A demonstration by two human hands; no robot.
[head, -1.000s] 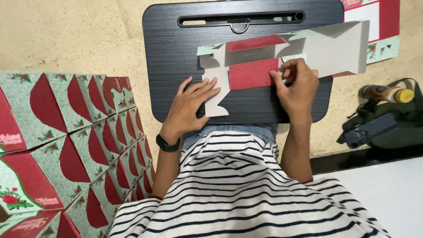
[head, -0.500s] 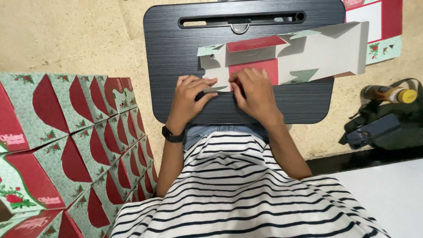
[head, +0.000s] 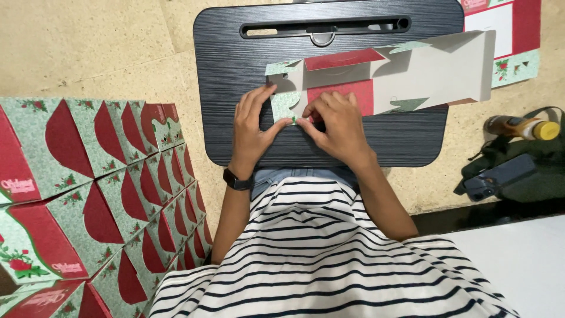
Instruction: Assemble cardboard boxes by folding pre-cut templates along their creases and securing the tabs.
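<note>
Lying flat across the middle of the black lap tray (head: 235, 53), upper centre of frame, is an unfolded cardboard box blank (head: 412, 70), grey inside w/ red and green printed flaps. Left hand (head: 252, 126) is pressing on the blank's left end, fingers spread, thumb tip pinching a small green flap. Right hand (head: 335, 126) is resting just beside it, fingers curled over the red panel, thumb meeting the left thumb at the flap. Stack of folded red-green boxes (head: 88, 188) is sitting at left of frame. Glue bottle (head: 521, 126) and dark bag (head: 518, 171) are lying at right edge.
</note>
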